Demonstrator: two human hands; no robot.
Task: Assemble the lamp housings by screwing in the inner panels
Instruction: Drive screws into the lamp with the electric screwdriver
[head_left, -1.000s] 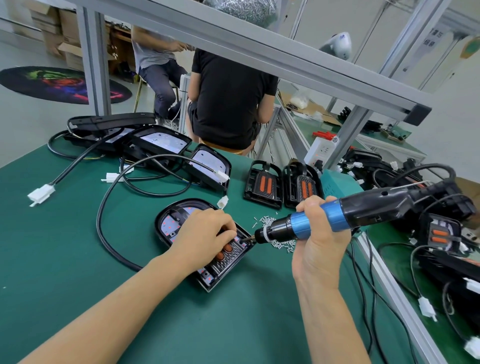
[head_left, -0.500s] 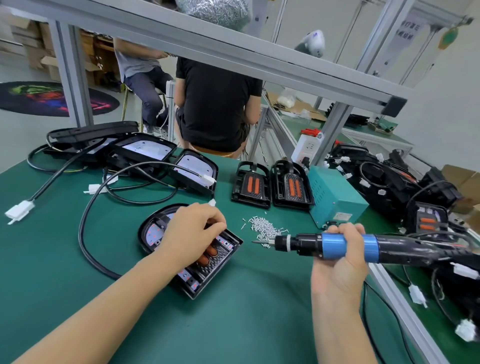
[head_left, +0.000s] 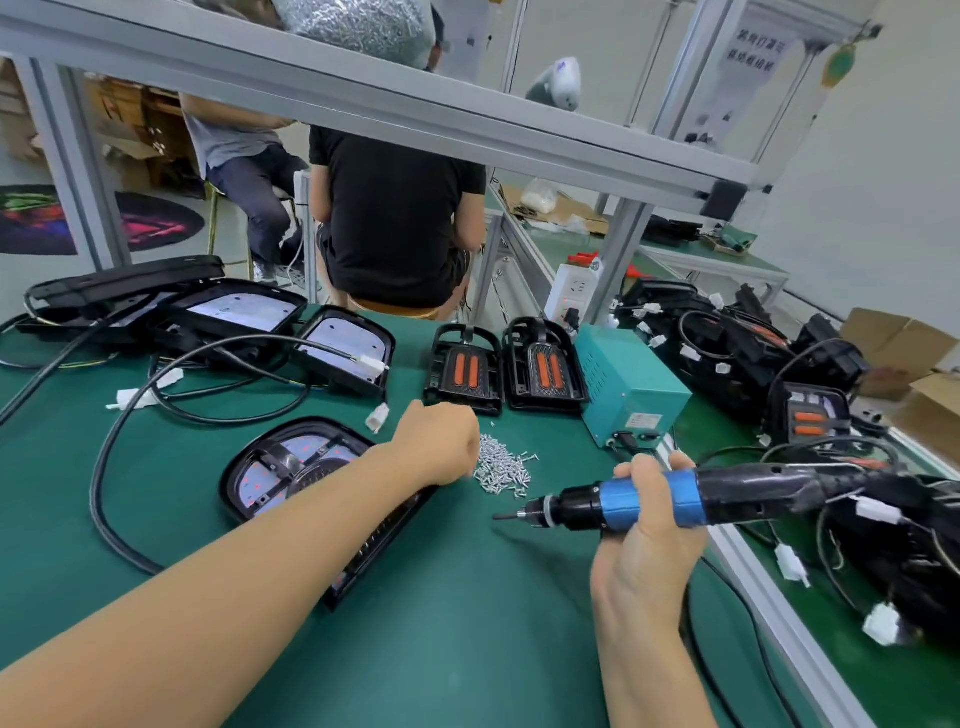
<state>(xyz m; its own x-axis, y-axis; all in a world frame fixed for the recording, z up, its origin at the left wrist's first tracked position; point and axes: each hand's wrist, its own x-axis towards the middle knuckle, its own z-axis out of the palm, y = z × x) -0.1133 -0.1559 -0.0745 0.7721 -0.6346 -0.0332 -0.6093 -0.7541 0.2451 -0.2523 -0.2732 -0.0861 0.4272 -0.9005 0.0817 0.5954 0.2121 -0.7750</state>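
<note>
A black lamp housing (head_left: 280, 470) with its inner panel lies on the green mat, partly hidden under my left forearm. My left hand (head_left: 441, 441) hovers at the left edge of a pile of small silver screws (head_left: 503, 467), fingers curled downward; its fingertips are hidden. My right hand (head_left: 649, 530) grips a blue and black electric screwdriver (head_left: 649, 501), held level with its bit pointing left, just below the screw pile.
Two black inner panels (head_left: 462, 371) with orange strips lie behind the screws, beside a teal power box (head_left: 628, 389). More housings (head_left: 239, 317) with black cables fill the back left. A heap of housings (head_left: 753, 358) sits at right. Two people sit behind the bench.
My left hand has left the housing and moved right to the screw pile. My right hand has pulled the screwdriver back from the housing toward the right.
</note>
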